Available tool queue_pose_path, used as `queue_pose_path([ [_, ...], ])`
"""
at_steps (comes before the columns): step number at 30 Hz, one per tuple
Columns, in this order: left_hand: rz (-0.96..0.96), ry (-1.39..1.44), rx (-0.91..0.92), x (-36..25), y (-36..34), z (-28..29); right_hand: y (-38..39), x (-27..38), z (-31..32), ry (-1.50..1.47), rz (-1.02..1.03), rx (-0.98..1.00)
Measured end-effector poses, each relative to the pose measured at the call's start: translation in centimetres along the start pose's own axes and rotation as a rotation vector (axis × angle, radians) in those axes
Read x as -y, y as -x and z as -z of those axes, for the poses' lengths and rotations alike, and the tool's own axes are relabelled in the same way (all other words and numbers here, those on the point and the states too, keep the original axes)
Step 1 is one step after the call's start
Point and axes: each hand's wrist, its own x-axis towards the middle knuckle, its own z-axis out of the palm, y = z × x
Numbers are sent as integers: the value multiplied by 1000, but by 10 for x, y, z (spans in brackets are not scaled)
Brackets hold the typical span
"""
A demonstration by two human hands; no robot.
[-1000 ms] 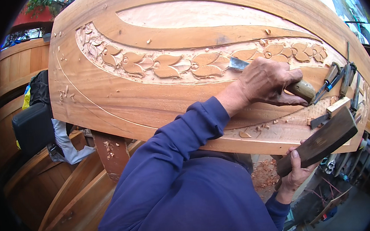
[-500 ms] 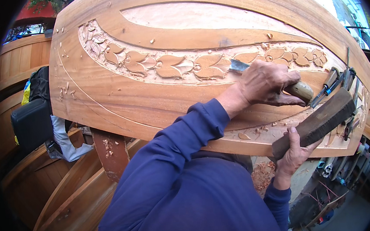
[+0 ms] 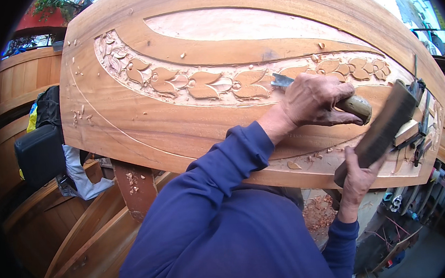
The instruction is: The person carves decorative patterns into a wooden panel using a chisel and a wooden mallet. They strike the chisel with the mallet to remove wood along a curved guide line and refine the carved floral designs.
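Observation:
My left hand is closed around a carving chisel, its wooden handle sticking out to the right. The flat metal blade points left and meets the carved band beside one of the flower shapes. In my right hand is a dark, rectangular wooden mallet, tilted up and blurred by motion. Its upper end is to the right of the chisel handle, apart from it. Both hands are over a large wooden panel with a curved strip of relief flowers and leaves.
Several chisels and other hand tools lie on the panel's right end, partly behind the mallet. Wood shavings are scattered on the panel and the floor. At the left are a black case and more wooden panels.
The mallet has swung up, its far end rising and tilting more upright, and my right hand has shifted slightly right. The left hand and chisel have stayed nearly in place.

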Motion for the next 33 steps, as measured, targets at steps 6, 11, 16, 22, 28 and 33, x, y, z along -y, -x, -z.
queue_pose_path([
  [6, -6, 67, -12, 0, 2, 4, 15, 1, -11, 156, 50, 64],
  [11, 12, 121, 23, -1, 2, 13, 17, 17, -15, -154, 43, -253],
  [16, -26, 116, 79, 2, 5, 16, 26, 5, -15, 102, 50, -8],
  [22, -41, 194, 95, 3, 7, 24, 41, 8, -32, 115, 103, -191],
  [28, -63, 248, 101, 7, 13, 31, 53, 19, -36, -64, 144, -344],
  [33, -103, 265, 79, 13, 16, 34, 63, 12, -29, 114, 19, -60],
])
